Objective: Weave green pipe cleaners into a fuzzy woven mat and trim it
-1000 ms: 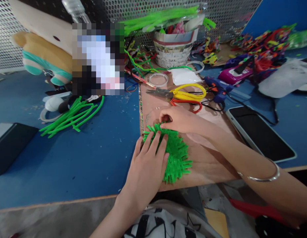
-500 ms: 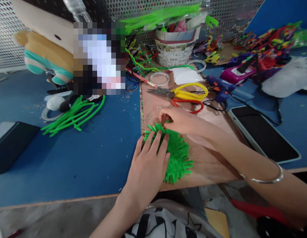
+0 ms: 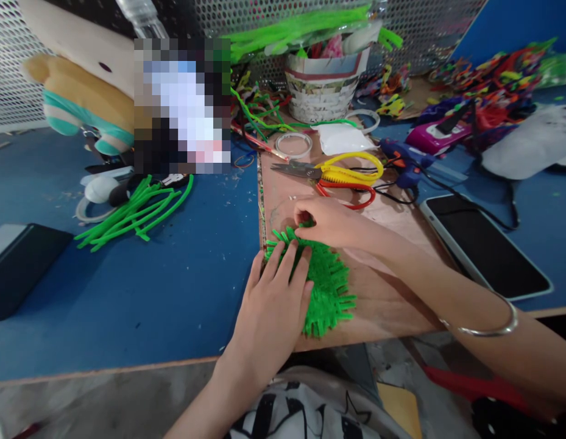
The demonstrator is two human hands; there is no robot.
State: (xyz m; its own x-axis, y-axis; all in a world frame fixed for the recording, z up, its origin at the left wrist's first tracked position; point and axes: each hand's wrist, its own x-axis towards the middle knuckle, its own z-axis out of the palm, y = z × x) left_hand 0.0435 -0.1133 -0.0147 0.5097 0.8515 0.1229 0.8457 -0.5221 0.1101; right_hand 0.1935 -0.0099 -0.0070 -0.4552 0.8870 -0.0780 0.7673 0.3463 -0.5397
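With 12 o'clock pointing away from me, the blue table (image 3: 182,305) spreads widest, and a wooden board (image 3: 378,308) lies on it beneath my work. The woven basket (image 3: 321,91) stands at 12. My left forearm comes in from about 7, and my left hand (image 3: 273,302) lies flat, palm down, fingers spread and pointing toward 12, grasping nothing; it rests on the left part of the green fuzzy mat (image 3: 328,283), which sits on the board near my edge. My right forearm enters between 3 and 4, wrist bent, and my right hand (image 3: 328,222) curls over the mat's 12 o'clock edge, thumb and forefinger drawn close; I cannot tell whether they pinch a strand. Smaller still are the phone (image 3: 493,250) between 2 and 3, the scissors (image 3: 346,175) near 12, and my bracelet (image 3: 493,333).
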